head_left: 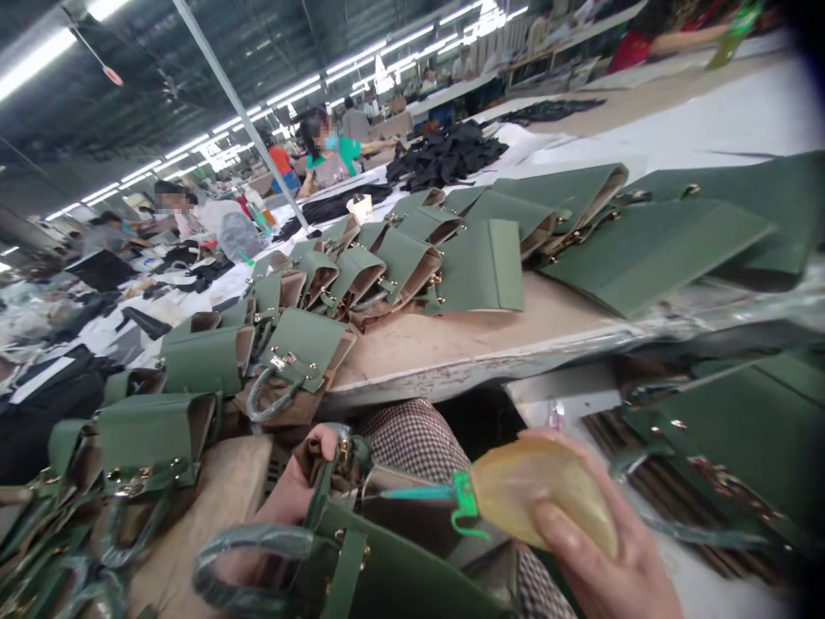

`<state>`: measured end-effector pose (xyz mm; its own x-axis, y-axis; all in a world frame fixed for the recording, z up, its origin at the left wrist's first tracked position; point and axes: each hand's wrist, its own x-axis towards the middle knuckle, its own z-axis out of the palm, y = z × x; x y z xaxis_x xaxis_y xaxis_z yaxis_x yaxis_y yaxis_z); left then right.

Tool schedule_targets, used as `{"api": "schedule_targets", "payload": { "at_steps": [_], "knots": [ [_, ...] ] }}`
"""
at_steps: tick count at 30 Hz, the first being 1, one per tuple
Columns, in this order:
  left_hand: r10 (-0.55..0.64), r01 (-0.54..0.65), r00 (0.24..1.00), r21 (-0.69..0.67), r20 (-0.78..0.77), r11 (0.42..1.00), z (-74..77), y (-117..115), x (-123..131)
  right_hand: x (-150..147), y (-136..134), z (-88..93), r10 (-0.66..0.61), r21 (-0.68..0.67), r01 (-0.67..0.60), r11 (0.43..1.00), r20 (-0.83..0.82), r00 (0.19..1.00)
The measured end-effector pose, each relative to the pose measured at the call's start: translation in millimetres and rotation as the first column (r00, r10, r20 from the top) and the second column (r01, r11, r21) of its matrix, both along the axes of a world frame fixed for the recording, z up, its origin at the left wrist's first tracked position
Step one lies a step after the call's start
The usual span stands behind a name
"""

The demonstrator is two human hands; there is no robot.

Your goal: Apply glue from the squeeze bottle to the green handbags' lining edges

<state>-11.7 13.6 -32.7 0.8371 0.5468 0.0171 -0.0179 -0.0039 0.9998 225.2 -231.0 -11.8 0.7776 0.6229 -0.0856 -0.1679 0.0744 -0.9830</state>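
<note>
My right hand [606, 533] is wrapped round a yellowish, translucent squeeze bottle [541, 490]. Its green and teal nozzle [418, 493] points left, over the mouth of a green handbag [387, 563] on my lap. Whether the tip touches the bag cannot be made out. With closed fingers, my left hand [293, 490] grips the bag's far side, where brown lining bunches up at the edge. The bag is tilted and its mouth gapes open. A plastic-wrapped handle [251, 567] loops out to the left, partly covering my left forearm.
Many green handbags, such as this one [477, 266], crowd the table [412, 344] ahead. More stand on a board [212, 490] at left, and further green bags [741, 456] lie at right. A black pile [451, 155] and co-workers [332, 155] are further back.
</note>
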Motion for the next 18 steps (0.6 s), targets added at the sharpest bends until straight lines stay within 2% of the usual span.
{"api": "schedule_targets", "payload": {
  "at_steps": [5, 10, 12, 15, 18],
  "knots": [
    [0.004, -0.006, 0.999, 0.031, 0.043, 1.000, -17.9, -4, -3, -7, 3, 7.0, 0.072, 0.046, -0.074, 0.996, 0.037, 0.997],
    [0.051, -0.050, 0.999, 0.011, -0.020, 0.999, -17.1, -10, 1, -9, 7, 5.4, 0.176, 0.142, -0.215, 0.966, 0.246, 0.953],
    [0.048, -0.048, 0.999, -0.006, -0.003, 0.999, -16.9, -9, 1, -13, 9, 4.3, 0.152, 0.153, -0.190, 0.970, 0.230, 0.961],
    [0.004, 0.000, 0.999, -0.094, 0.037, 0.996, -18.2, -5, -1, -15, 8, 1.5, 0.078, 0.135, -0.113, 0.984, 0.242, 0.967],
    [-0.021, 0.038, 0.997, -0.236, 0.071, 0.971, -18.0, -6, -2, -8, 3, -4.5, 0.089, 0.111, -0.152, 0.982, 0.438, 0.894]
  ]
}}
